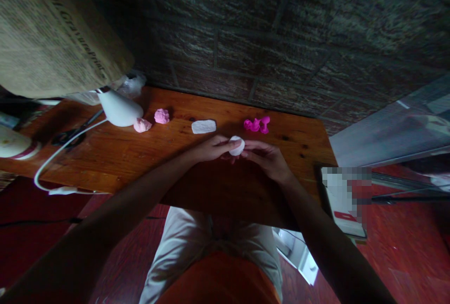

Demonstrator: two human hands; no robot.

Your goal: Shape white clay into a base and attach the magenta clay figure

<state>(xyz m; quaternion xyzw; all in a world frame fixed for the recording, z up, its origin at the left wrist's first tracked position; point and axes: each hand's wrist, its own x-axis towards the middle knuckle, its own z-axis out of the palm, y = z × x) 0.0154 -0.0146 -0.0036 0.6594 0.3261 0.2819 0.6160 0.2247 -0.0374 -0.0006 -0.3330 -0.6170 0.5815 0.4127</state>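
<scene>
Above the middle of the wooden table [133, 159], both hands meet on a small, rounded piece of white modelling clay [237, 146]. My left hand [213, 148] pinches it, with the thumb over its top. The fingers of my right hand [264, 155] close on its right edge. Behind the hands lies a flat white clay slab [204, 127] with rounded corners. A bright magenta shape [256, 124] of joined curls or loops sits to its right. To the left rest a rough pink lump [162, 116] and a paler pink lump [142, 125].
A white lamp base [119, 107] with a newsprint-patterned shade [63, 37] stands at the left; its white cable [47, 161] loops over the table's front edge. Dark-handled scissors [72, 137] lie beside it. A stone-patterned wall [228, 46] borders the back. A book-like object [339, 191] is at the right.
</scene>
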